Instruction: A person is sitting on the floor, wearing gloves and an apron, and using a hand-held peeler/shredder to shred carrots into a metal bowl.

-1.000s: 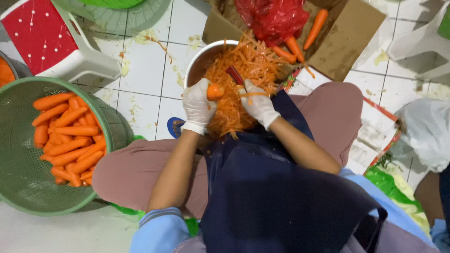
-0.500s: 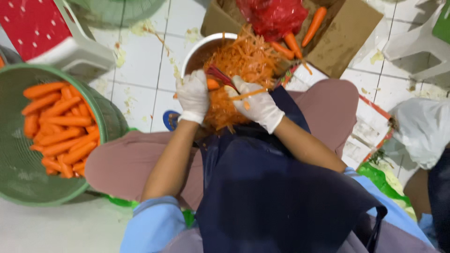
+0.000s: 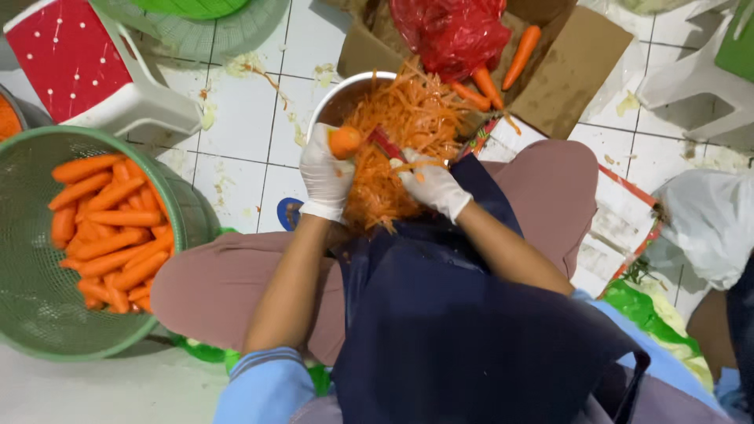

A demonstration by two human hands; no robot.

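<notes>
Her gloved left hand (image 3: 326, 174) was closed around a carrot (image 3: 344, 142); just right of it, the gloved right hand (image 3: 430, 186) gripped a red peeler (image 3: 386, 144) over the bowl (image 3: 334, 102) heaped with orange peelings (image 3: 408, 126)

I see a green basket (image 3: 177, 228) of peeled carrots (image 3: 106, 232) left of the hands, a red stool (image 3: 75, 59) beyond it (white-legged), and a cardboard box (image 3: 561, 67) ahead.

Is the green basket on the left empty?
No, the green basket holds a pile of peeled carrots along its right side.
</notes>
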